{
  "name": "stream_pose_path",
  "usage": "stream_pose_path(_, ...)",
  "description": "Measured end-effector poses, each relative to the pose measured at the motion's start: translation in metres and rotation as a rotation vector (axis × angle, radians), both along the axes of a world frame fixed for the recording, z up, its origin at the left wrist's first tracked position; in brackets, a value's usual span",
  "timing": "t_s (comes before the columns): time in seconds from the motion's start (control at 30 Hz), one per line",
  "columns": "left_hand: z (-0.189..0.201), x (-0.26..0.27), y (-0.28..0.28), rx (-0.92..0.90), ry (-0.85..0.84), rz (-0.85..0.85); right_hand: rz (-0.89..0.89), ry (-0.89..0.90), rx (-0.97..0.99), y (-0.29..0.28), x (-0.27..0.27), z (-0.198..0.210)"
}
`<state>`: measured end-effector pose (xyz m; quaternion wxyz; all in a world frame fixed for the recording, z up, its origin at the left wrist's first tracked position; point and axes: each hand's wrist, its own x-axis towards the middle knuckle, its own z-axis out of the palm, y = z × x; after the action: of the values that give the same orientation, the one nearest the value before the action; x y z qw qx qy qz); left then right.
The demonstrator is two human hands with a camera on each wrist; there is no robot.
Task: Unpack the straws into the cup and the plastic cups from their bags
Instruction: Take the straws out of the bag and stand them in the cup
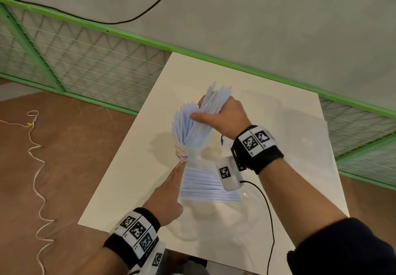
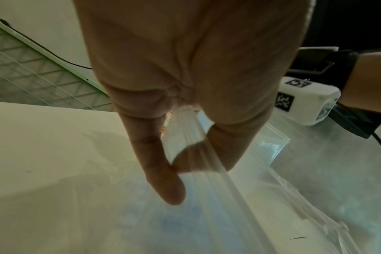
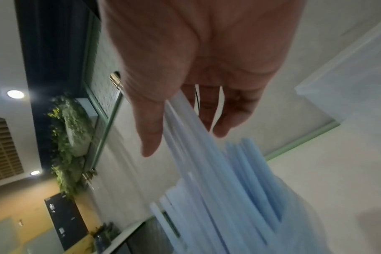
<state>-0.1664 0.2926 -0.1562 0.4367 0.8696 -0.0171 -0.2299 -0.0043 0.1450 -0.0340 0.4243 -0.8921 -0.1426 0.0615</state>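
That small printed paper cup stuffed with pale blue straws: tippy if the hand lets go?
Probably. The pale blue straws fan out well above the small printed paper cup, so it looks top-heavy. The right hand grips the bundle. A paper cup is likely light and slides easily on the smooth white table.

Black wristbands on both wrists — white tag blocks, a cabled white camera — dark sleeve.
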Motion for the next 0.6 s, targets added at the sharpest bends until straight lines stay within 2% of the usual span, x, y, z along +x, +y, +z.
stream_pose_path(0.1, 0.0, 0.0, 0.0, 0.007, -0.005, 0.006, -0.02, -0.084, 0.057, -0.002, 0.0, -0.009)
stream_pose_path(0.23, -0.001, 0.0, 0.001, 0.008, -0.009, -0.004, -0.153, -0.25, 0.186, -0.008, -0.012, -0.017)
stream_pose_path(0.3, -0.002, 0.0, 0.001, 0.009, -0.011, -0.007, -0.121, -0.325, 0.104, -0.008, -0.021, -0.027)
stream_pose_path(0.43, -0.002, 0.001, 0.001, 0.002, -0.014, 0.002, 0.13, -0.282, -0.34, -0.004, -0.033, -0.052)
stream_pose_path(0.5, -0.003, 0.0, 0.002, 0.007, -0.01, 0.005, 0.158, -0.268, -0.327, -0.001, -0.036, -0.056)
stream_pose_path(0.6, -0.003, -0.001, 0.003, 0.005, -0.009, 0.013, 0.068, -0.361, -0.184, 0.002, -0.033, -0.052)
